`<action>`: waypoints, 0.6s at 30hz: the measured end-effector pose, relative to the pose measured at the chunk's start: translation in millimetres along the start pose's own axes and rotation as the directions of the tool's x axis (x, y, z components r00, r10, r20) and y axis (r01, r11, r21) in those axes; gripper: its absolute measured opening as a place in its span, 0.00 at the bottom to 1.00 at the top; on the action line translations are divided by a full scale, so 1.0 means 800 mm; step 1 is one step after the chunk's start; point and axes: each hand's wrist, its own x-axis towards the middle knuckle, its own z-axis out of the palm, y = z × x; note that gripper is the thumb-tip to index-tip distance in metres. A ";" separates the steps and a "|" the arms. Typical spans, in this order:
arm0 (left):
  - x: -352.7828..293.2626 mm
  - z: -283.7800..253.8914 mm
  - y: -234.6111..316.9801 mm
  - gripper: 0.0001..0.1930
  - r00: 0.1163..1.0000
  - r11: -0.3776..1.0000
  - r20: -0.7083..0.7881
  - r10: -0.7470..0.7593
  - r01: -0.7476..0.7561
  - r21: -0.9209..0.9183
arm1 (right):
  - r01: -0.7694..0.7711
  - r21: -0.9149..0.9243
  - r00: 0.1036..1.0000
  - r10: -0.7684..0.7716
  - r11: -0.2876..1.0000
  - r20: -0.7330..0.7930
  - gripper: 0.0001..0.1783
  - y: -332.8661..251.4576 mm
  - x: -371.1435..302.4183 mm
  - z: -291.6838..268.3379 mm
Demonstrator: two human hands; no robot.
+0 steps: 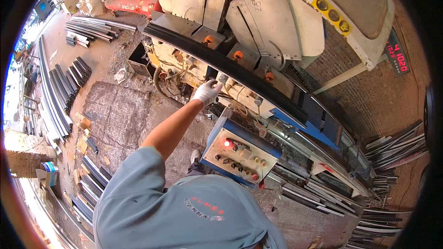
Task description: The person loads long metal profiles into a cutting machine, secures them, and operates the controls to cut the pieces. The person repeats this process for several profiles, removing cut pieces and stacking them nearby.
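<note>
My left hand [206, 92], in a white glove with bare fingertips, reaches forward to the front face of a cutting machine [249, 94]. Its fingers are curled at a small dark part there, which they mostly hide, so I cannot make out what they grip. Just above the hand, a long black profile [184, 44] lies along the machine's bed. Orange knobs [238, 55] stand behind the profile. My right hand does not show.
A control box [240, 157] with a glowing red light and several knobs stands close before me. Large pale guards [272, 23] rise behind the bed. Stacked profiles [60, 83] lie on the floor at left, more profiles [397, 147] at right. A red digital display [398, 53] hangs far right.
</note>
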 end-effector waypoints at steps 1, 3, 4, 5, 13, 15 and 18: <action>0.015 0.007 0.000 0.31 0.999 0.999 -0.042 0.016 -0.015 0.033 | -0.017 -0.004 1.000 0.017 1.000 -0.001 0.19 0.009 0.002 -0.002; 0.040 0.019 -0.005 0.32 0.996 0.998 -0.088 0.024 -0.019 0.055 | -0.074 -0.056 0.997 0.074 0.996 -0.002 0.19 0.017 0.010 -0.004; 0.050 0.025 -0.008 0.32 0.996 0.999 -0.094 0.008 -0.004 0.044 | -0.094 -0.077 0.996 0.095 0.993 -0.003 0.19 0.018 0.014 -0.006; 0.058 0.030 -0.011 0.32 0.995 0.999 -0.101 -0.008 0.012 0.032 | -0.107 -0.101 0.994 0.107 0.989 -0.002 0.19 0.017 0.017 -0.009; 0.052 0.035 0.014 0.27 0.991 0.965 -0.132 -0.025 0.058 0.254 | -0.034 -0.055 0.999 0.034 0.998 -0.012 0.18 -0.049 0.083 -0.069; 0.047 0.036 0.028 0.25 0.985 0.900 -0.173 0.012 0.065 0.432 | 0.070 0.021 0.996 -0.069 0.997 -0.058 0.17 -0.073 0.110 -0.078; 0.044 0.045 0.033 0.26 0.985 0.804 -0.175 -0.001 0.105 0.585 | 0.214 0.240 0.977 -0.200 0.947 -0.078 0.27 -0.144 0.165 -0.082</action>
